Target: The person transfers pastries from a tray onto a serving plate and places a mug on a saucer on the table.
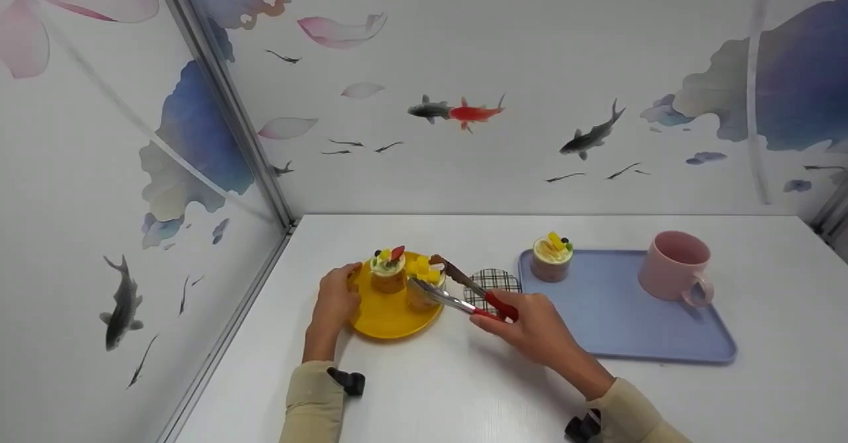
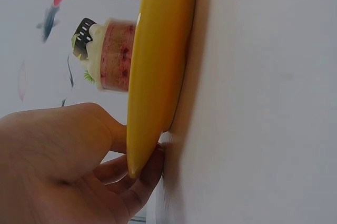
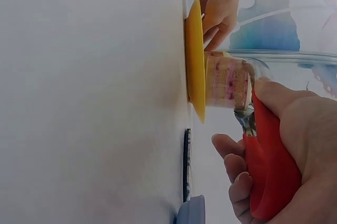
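My left hand [image 1: 336,300] grips the left rim of a yellow plate [image 1: 377,320]; in the left wrist view the thumb lies over the rim, fingers beneath. Two dessert cups stand on the plate: a strawberry-topped cake cup [image 1: 387,277] at the back left, and a cake cup with yellow fruit cubes [image 1: 422,296] at the right. My right hand [image 1: 540,324] holds metal tongs with red handles [image 3: 271,161]. The tongs' spread tips are at the yellow-fruit cup, one on either side of its top. Whether they press on it, I cannot tell.
Right of the plate lies a round checked coaster [image 1: 493,281]. A blue-grey tray [image 1: 609,324] beside it holds another cake cup [image 1: 551,261] at its back left corner and a pink mug [image 1: 672,267] at the right. Printed wall panels [image 1: 464,178] enclose the white table's back and left.
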